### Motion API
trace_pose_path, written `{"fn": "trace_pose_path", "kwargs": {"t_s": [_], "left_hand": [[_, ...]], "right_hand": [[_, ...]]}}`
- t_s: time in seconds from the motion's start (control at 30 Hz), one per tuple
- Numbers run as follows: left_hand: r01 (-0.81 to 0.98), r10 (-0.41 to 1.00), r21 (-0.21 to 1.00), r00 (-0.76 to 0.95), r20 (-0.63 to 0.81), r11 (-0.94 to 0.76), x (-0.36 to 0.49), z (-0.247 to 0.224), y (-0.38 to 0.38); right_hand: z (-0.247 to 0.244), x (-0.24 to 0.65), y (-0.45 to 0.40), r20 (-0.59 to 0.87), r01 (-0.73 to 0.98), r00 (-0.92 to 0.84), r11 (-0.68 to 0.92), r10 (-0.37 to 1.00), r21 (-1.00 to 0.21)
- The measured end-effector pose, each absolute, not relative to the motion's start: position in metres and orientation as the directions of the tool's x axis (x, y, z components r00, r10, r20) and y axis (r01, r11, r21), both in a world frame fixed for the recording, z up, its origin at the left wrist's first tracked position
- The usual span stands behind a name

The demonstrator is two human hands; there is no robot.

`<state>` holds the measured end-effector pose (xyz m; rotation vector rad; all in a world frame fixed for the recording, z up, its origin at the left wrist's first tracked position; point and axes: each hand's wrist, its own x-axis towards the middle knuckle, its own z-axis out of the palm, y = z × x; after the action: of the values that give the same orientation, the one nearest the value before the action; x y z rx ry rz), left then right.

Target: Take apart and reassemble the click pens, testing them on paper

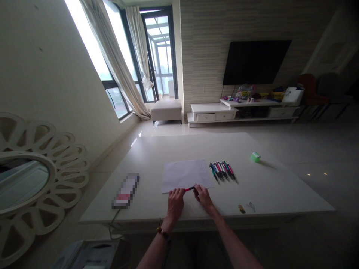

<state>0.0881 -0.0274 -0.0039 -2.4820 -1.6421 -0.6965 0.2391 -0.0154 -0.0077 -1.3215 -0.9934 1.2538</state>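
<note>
A pink and black pen (189, 189) is held level between my two hands, just over the near edge of a white sheet of paper (183, 175). My left hand (176, 203) is closed on the pink end. The fingers of my right hand (203, 197) pinch the black end. To the right of the paper, several pens (223, 171) in various colours lie side by side in a row on the white table (140, 153).
A phone-like device (126, 190), blurred out, with a cable lies on the left. A green object (255, 157) stands at the right. Near the front edge are a small yellow and black item (241, 209) and a small clear item (251, 206).
</note>
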Motion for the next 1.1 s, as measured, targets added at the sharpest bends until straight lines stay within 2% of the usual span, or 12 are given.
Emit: {"fn": "trace_pose_path", "kwargs": {"t_s": [0.17, 0.33, 0.43, 0.5, 1.1], "left_hand": [[0.895, 0.838, 0.136, 0.332, 0.434, -0.425, 0.087, -0.007, -0.027], [0.898, 0.831, 0.107, 0.343, 0.438, -0.427, 0.086, -0.013, -0.024], [0.895, 0.839, 0.118, 0.348, 0.418, -0.429, 0.086, -0.015, -0.024], [0.894, 0.845, 0.125, 0.351, 0.403, -0.431, 0.087, -0.015, -0.024], [0.886, 0.848, 0.134, 0.368, 0.380, -0.444, 0.087, -0.013, -0.025]], "right_hand": [[-0.001, 0.253, -0.012, -0.097, 0.004, 0.033, -0.097, 0.995, -0.995], [0.002, 0.264, -0.011, -0.163, 0.049, -0.124, -0.158, 0.979, -0.986], [0.001, 0.267, -0.011, -0.128, 0.021, -0.167, -0.127, 0.978, -0.992], [0.000, 0.268, -0.011, -0.107, -0.004, -0.170, -0.109, 0.980, -0.994], [-0.006, 0.273, -0.005, -0.059, 0.118, -0.174, -0.039, 0.983, -0.992]]}}
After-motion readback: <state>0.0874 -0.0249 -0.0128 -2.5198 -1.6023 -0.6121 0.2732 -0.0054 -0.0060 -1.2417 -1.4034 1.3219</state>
